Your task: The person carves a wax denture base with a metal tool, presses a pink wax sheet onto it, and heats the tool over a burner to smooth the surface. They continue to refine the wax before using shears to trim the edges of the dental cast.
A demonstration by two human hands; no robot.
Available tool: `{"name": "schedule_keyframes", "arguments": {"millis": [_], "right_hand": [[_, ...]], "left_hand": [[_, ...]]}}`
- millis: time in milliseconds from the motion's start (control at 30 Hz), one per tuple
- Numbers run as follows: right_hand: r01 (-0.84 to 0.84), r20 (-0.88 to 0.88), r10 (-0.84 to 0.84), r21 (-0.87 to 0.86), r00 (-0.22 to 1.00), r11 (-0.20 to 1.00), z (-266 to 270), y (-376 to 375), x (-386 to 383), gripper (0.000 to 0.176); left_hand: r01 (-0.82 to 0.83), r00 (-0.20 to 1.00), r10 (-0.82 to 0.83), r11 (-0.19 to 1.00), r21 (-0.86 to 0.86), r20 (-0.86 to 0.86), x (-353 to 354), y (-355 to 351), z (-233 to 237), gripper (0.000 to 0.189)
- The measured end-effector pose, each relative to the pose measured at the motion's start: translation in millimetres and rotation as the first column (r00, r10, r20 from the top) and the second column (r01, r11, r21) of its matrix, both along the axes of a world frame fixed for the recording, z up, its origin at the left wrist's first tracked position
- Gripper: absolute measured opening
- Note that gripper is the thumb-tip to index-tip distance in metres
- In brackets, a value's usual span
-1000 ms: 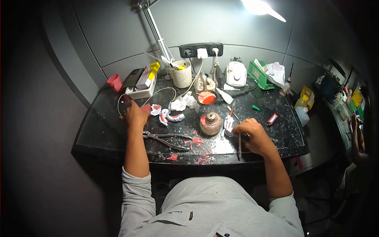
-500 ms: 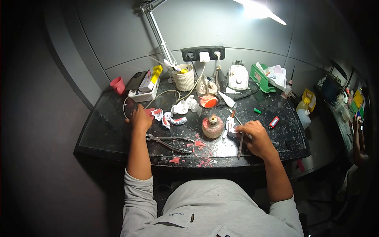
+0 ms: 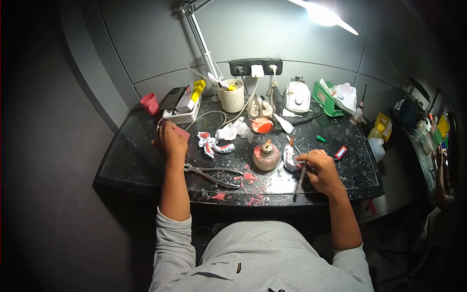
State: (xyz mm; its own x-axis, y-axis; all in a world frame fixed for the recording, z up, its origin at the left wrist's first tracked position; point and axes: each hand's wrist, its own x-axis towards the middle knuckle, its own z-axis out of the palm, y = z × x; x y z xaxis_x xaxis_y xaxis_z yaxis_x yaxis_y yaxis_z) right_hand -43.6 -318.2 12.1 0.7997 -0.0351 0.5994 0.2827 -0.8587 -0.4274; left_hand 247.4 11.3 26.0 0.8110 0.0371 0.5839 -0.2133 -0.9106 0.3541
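My left hand (image 3: 171, 142), at the left of the bench, is closed on a pink wax sheet (image 3: 182, 132) that shows past its fingers. My right hand (image 3: 318, 168) pinches a slim dark-handled tool (image 3: 300, 181), its lower end pointing to the front edge. Just left of those fingers is a white dental model (image 3: 289, 158). A round spirit burner (image 3: 266, 156) stands between the hands. Two white pieces with red wax (image 3: 214, 146) lie right of my left hand. Metal pliers (image 3: 214, 175) rest in front of them.
Pink wax scraps (image 3: 249, 176) litter the front. Behind are crumpled tissue (image 3: 234, 130), a dish of red wax (image 3: 262, 125), a woven cup (image 3: 231, 99), a white device (image 3: 296, 97) and a green box (image 3: 332, 100). A red lighter (image 3: 340, 153) lies right. The lamp (image 3: 323, 13) hangs above.
My left hand has lifted the pink wax sheet, shifting slightly left and back with it. My right hand keeps nearly the same place with the tool. The whole view has shifted a little.
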Motion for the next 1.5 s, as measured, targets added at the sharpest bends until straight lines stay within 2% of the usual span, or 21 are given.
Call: {"name": "schedule_keyframes", "arguments": {"millis": [33,67,133,233,267,333,367,433,533,633,667,700,767,867,933,1133,1200,1300,1400,1467,1500], "right_hand": [[0.011,0.022,-0.011,0.013,1.000,1.000,-0.1,-0.4,0.2,0.029],[0.013,0.021,-0.014,0.017,1.000,1.000,0.8,0.1,-0.3,0.029],[-0.011,0.092,0.003,0.081,0.996,0.997,6.9,2.1,-2.5,0.024],[-0.030,0.113,0.015,0.131,0.993,0.991,18.1,3.5,-10.7,0.023],[-0.014,0.116,-0.002,0.131,0.993,0.991,23.0,5.4,-13.6,0.022],[0.042,0.192,-0.061,0.102,0.979,0.994,26.2,6.3,-15.3,0.020],[0.057,0.189,-0.083,0.137,0.978,0.989,27.5,8.0,-17.7,0.020],[0.062,0.191,-0.098,0.184,0.977,0.981,31.6,12.9,-22.1,0.021],[0.010,0.091,-0.032,0.239,0.995,0.971,31.2,13.5,-34.4,0.024],[-0.041,0.020,0.037,0.244,0.999,0.969,24.9,14.0,-46.1,0.029],[-0.035,-0.005,0.038,0.268,0.999,0.963,21.8,17.1,-50.1,0.029],[-0.019,-0.023,0.030,0.374,0.999,0.927,11.3,19.7,-51.4,0.026],[0.031,-0.097,0.009,0.396,0.995,0.918,3.7,20.3,-56.2,0.024],[0.055,-0.132,-0.008,0.357,0.991,0.932,-3.2,17.9,-57.8,0.024],[-0.019,-0.014,0.022,0.163,1.000,0.986,-4.0,14.8,-54.0,0.026],[0.024,-0.008,-0.023,0.191,1.000,0.981,-9.1,16.3,-51.4,0.026],[0.031,-0.013,-0.029,0.184,0.999,0.982,-6.0,18.1,-53.2,0.025],[0.007,0.023,-0.012,0.210,1.000,0.978,-1.5,16.8,-55.5,0.024],[-0.046,-0.034,0.057,0.254,0.998,0.966,2.1,16.8,-58.6,0.024],[0.035,-0.047,-0.013,0.506,0.999,0.862,0.7,29.1,-57.9,0.024],[0.034,-0.048,-0.012,0.506,0.999,0.862,-0.6,29.3,-58.0,0.024]], "left_hand": [[0.044,0.999,-0.044,0.995,-0.089,0.012,-2.2,0.7,5.0,0.034],[0.047,0.999,-0.046,0.995,-0.086,0.011,-6.8,2.4,8.9,0.034],[0.240,0.957,-0.198,0.950,-0.197,0.211,-23.3,4.4,18.8,0.019],[0.683,0.722,-0.426,0.566,-0.462,0.545,-56.9,-5.7,18.8,0.023],[0.707,0.701,-0.490,0.386,-0.593,0.518,-91.5,-14.9,30.2,0.022],[0.683,0.597,-0.700,0.188,-0.705,0.392,-154.4,-35.9,41.0,0.020],[0.800,0.511,-0.769,0.263,-0.539,0.384,-167.4,-48.6,29.9,0.021],[0.808,0.328,-0.925,0.169,-0.564,0.193,-200.9,-74.0,12.9,0.022],[0.865,0.214,-0.977,0.188,-0.465,0.003,-222.2,-103.8,-15.5,0.025],[0.946,0.249,-0.968,0.241,-0.218,0.010,-221.9,-121.6,-37.4,0.030],[0.946,0.245,-0.970,0.237,-0.223,0.008,-222.2,-122.9,-42.0,0.030],[0.951,0.294,-0.955,0.295,-0.096,-0.023,-224.6,-123.1,-38.3,0.030],[0.931,0.360,-0.932,0.357,0.074,-0.043,-226.5,-123.7,-40.4,0.029],[0.919,0.378,-0.926,0.372,0.131,-0.016,-226.9,-125.1,-43.0,0.028],[0.918,0.375,-0.927,0.369,0.142,-0.016,-226.7,-125.7,-45.1,0.028],[0.930,0.356,-0.931,0.344,0.128,-0.081,-228.5,-124.7,-39.6,0.034],[0.932,0.324,-0.944,0.308,0.189,-0.061,-230.2,-122.5,-35.9,0.038],[0.919,0.390,-0.911,0.375,0.126,-0.136,-231.0,-125.1,-38.0,0.043],[0.922,0.376,-0.919,0.357,0.150,-0.118,-229.7,-124.1,-39.8,0.041],[0.922,0.374,-0.921,0.356,0.152,-0.111,-230.2,-123.1,-38.1,0.038],[0.923,0.371,-0.923,0.354,0.153,-0.105,-230.5,-122.5,-37.4,0.035]]}}
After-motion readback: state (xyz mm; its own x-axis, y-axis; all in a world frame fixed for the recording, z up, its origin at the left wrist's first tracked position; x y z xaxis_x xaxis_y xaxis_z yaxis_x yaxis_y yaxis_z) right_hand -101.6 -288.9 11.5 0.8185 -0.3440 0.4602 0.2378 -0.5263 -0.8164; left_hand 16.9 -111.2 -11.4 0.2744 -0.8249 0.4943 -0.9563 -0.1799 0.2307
